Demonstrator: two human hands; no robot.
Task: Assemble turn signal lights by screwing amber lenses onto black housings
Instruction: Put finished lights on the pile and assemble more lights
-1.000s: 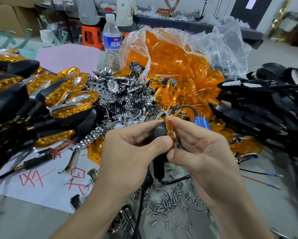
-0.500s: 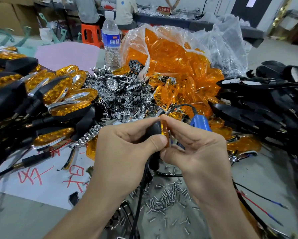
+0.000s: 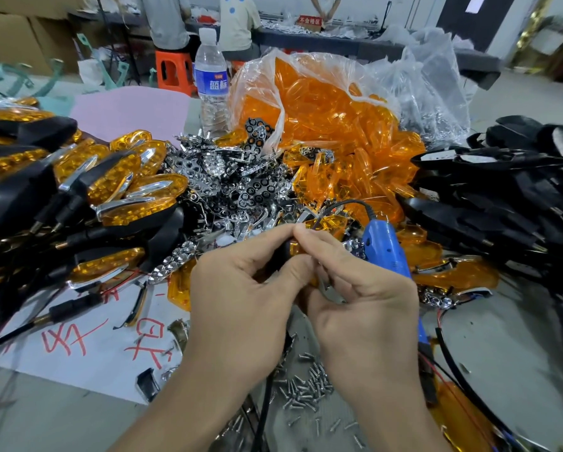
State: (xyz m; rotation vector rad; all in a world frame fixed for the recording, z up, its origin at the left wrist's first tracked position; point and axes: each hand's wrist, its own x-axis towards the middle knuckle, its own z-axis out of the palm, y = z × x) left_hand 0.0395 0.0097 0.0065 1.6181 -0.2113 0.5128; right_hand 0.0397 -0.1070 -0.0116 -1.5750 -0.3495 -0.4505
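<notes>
Over table, fingers of left hand and right hand pinch mostly hidden housing.

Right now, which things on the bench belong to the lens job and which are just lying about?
Job: left hand, right hand, the light they pinch, screws, blue screwdriver, bag of amber lenses, black housings.
Lying about: water bottle, pink sheet, paper with red writing.

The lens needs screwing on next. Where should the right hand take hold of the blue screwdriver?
Probably round the thick body of the blue screwdriver, coming from above on its right side. It lies slanted, cord at the far end, narrow end toward the person; the right hand hides its left flank.
</notes>
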